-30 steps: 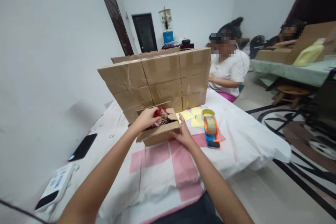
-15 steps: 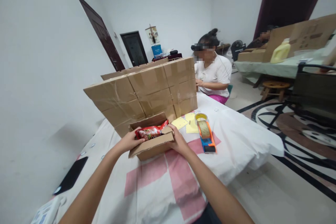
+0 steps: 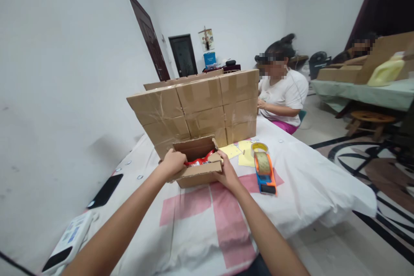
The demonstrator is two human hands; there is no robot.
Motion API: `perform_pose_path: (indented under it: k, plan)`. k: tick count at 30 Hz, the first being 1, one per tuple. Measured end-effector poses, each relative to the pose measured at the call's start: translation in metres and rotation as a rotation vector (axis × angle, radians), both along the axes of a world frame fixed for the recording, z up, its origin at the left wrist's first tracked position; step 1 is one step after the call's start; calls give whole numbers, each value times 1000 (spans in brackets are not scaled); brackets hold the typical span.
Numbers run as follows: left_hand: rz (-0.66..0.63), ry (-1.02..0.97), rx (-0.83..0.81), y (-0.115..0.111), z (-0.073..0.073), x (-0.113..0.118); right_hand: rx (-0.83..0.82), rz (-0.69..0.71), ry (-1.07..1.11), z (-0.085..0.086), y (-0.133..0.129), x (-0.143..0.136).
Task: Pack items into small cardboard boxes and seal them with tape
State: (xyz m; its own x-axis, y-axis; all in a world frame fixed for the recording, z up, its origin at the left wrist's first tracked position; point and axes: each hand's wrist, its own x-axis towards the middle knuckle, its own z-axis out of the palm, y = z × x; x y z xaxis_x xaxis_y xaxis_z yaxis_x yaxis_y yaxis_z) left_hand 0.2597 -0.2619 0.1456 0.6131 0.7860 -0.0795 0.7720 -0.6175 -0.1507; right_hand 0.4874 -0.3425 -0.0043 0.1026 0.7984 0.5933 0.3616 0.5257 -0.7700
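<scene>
An open cardboard box [image 3: 198,177] rests on the cloth-covered table, its flaps raised. A red snack packet [image 3: 204,159] lies inside it, partly hidden by the front flap. My left hand [image 3: 174,163] is closed over the box's left edge, with its fingertips bent inward near the packet. On the right side, my right hand [image 3: 227,171] grips the box wall, thumb and fingers around the corner. An orange and blue tape dispenser [image 3: 265,172] holding a tape roll lies to the right of the box, with a second tape roll [image 3: 259,148] just behind it.
Stacked taped cartons [image 3: 203,110] form a wall behind the box. A person [image 3: 284,90] in a white shirt sits beyond them on the right. A black phone [image 3: 105,190] and a white power strip [image 3: 69,237] lie along the table's left side. Another table [image 3: 365,92] stands at far right.
The red packet sits lower in the box, and my left hand has moved from the packet's end to the box's left edge. The view has swung right-to-left slightly, shifting everything rightward.
</scene>
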Motion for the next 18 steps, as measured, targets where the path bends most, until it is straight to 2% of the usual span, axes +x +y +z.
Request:
perform_pose_path:
  k: [5, 9, 13, 16, 18]
  plan:
    - [-123, -114, -40, 2, 8, 8, 20, -12, -7, 0, 1, 1]
    - [-249, -290, -18, -4, 11, 28, 15, -19, -12, 0, 1, 1]
    - [-361, -428, 102, -5, 6, 52, 25, -20, -33, -4, 3, 1]
    - [-467, -416, 130, -1, -3, 62, 17, -35, -47, -6, 4, 1]
    - [-490, -400, 120, 0, -7, 63, 20, -84, -85, -6, 3, 0]
